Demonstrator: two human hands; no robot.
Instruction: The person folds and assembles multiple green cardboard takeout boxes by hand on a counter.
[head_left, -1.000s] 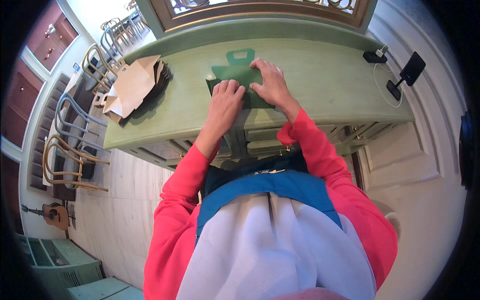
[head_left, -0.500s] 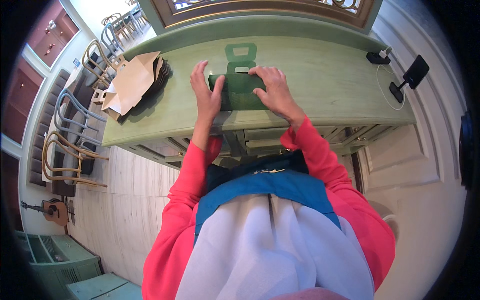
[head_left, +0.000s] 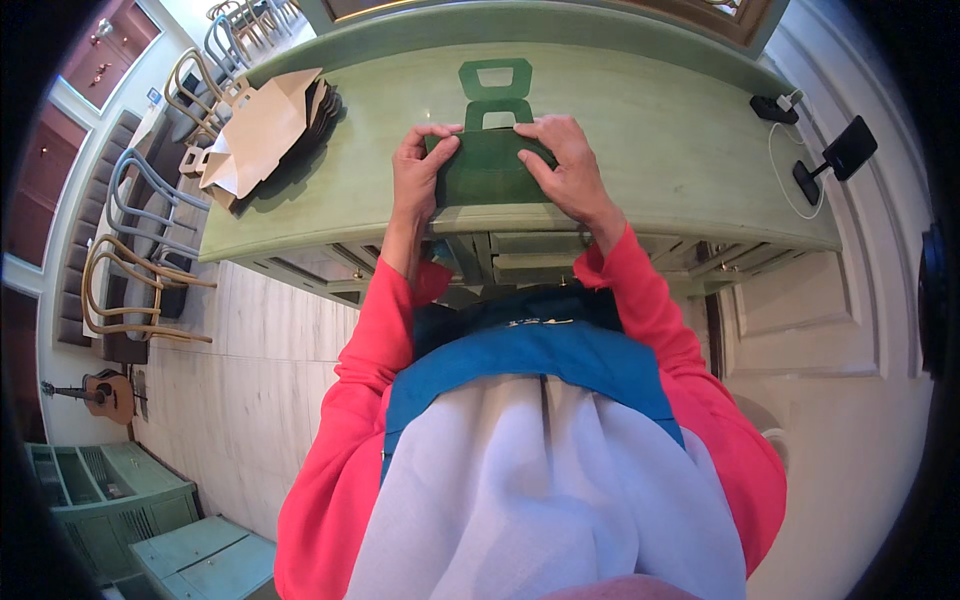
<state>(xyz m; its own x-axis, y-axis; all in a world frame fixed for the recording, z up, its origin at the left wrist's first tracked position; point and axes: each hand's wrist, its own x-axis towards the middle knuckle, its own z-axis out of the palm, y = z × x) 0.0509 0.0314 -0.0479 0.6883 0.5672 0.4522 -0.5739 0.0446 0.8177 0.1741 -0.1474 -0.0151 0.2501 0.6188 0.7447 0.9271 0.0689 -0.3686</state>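
A dark green cardboard carrier box (head_left: 490, 183) with handle cut-outs stands at the front edge of the pale green counter (head_left: 690, 140). Two of its flaps with cut-out handles (head_left: 496, 78) stretch away from me, one beyond the other. My left hand (head_left: 424, 168) grips the upper left corner, thumb on the near face and fingers over the top edge. At the upper right corner, my right hand (head_left: 570, 170) holds the box the same way, its thumb pressed on the near panel. The fingertips behind the edge are partly hidden.
A stack of flat brown cardboard boxes (head_left: 262, 140) lies on the counter's left end. To the right are a black phone on a stand (head_left: 845, 150), a white cable and a black socket block (head_left: 774, 110). Drawers run below the counter's front edge. Chairs (head_left: 135, 290) and a guitar (head_left: 107, 396) are farther left.
My left hand, earlier raised with fingers spread beside the box, has closed on its left corner. My right hand still holds the right corner. The whole view has shifted slightly.
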